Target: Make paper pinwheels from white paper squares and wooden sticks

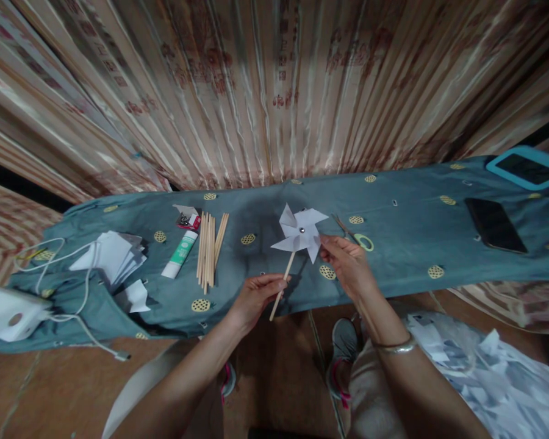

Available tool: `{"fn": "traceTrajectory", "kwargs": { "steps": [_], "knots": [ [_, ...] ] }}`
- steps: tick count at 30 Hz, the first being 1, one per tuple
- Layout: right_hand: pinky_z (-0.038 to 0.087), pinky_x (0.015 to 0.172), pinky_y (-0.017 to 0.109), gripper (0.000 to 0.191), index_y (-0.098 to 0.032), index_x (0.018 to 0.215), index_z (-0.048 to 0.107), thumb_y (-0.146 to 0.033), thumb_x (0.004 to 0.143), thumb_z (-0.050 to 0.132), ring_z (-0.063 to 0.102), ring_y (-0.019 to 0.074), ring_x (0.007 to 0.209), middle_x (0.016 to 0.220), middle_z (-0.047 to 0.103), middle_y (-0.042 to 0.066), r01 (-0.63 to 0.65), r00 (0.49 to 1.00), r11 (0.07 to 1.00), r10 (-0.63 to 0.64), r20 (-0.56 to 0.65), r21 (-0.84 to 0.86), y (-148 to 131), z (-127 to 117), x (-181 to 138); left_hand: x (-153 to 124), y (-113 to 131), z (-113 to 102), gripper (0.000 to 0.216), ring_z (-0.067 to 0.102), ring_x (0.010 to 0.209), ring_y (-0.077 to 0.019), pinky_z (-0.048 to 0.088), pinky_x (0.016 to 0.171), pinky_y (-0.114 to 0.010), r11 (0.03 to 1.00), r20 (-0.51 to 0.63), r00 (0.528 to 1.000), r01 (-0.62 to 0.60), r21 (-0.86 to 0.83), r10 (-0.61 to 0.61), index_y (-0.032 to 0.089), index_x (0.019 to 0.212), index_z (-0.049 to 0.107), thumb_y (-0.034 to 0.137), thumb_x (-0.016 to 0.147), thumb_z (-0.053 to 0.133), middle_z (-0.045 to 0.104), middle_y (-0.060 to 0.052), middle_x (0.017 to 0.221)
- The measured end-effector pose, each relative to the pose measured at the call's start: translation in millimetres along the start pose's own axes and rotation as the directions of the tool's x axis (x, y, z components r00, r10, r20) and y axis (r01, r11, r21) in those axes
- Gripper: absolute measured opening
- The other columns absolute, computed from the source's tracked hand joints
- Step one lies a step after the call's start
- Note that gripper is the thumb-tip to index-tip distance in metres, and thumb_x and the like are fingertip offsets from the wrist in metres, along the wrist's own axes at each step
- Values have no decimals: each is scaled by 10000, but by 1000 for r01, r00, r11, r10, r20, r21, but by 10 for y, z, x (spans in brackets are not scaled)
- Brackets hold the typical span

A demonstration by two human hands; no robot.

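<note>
A white paper pinwheel [294, 239] on a thin wooden stick, with a silver pin at its centre, is held up over the front part of the table. My left hand [260, 297] pinches the stick below the blades. With thumb and fingertips, my right hand [343, 259] grips the edge of the right-hand blade. Just beyond that hand lies a pair of scissors [363, 242] with light green handles. Left of the pinwheel, a bundle of wooden sticks [206, 250] rests beside a green and white glue tube [180, 253] and a small open box of pins [188, 219].
Paper sheets [114, 259], a white adapter [13, 314] and its cable are at the left of the cloth-covered table [407, 213]. A black phone [496, 225] and a blue-framed tablet [526, 167] lie right. A bag of paper scraps [498, 378] stands on the floor. Curtains hang behind.
</note>
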State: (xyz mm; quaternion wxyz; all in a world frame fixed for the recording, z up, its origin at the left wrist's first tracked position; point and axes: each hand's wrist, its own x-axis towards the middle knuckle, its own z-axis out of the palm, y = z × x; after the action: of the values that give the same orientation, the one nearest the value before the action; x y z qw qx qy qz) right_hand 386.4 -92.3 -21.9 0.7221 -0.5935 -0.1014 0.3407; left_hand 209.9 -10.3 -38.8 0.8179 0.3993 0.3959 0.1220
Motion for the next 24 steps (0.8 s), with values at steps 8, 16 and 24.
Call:
{"fn": "traceTrajectory", "kwargs": {
  "steps": [8,16,24],
  "knots": [
    [327,507,232,293,-197,610,698,-406,471,848,451,78,517,526,572,-42,-51,998,998,50,30,24,-12,49,-59,-7,17,28,418,518,593,-78,406,623,-226,1000,-22,1000,-1,-13,1,165,741,784,380,409,920,693,-27,666],
    [338,525,242,284,-202,625,707,-417,497,843,466,85,535,601,651,-15,-82,994,997,82,74,3,14,61,-109,2,13,38,429,527,606,-78,406,632,-216,1000,-23,1000,-8,-7,8,171,750,785,394,409,919,701,-24,668],
    [344,563,264,259,-199,625,715,-425,551,818,467,99,557,626,688,10,-75,988,997,80,135,-36,43,117,-163,-4,8,37,422,530,609,-70,407,635,-201,1000,-9,1000,-14,-11,14,175,751,786,398,418,918,702,-16,678]
  ]
}}
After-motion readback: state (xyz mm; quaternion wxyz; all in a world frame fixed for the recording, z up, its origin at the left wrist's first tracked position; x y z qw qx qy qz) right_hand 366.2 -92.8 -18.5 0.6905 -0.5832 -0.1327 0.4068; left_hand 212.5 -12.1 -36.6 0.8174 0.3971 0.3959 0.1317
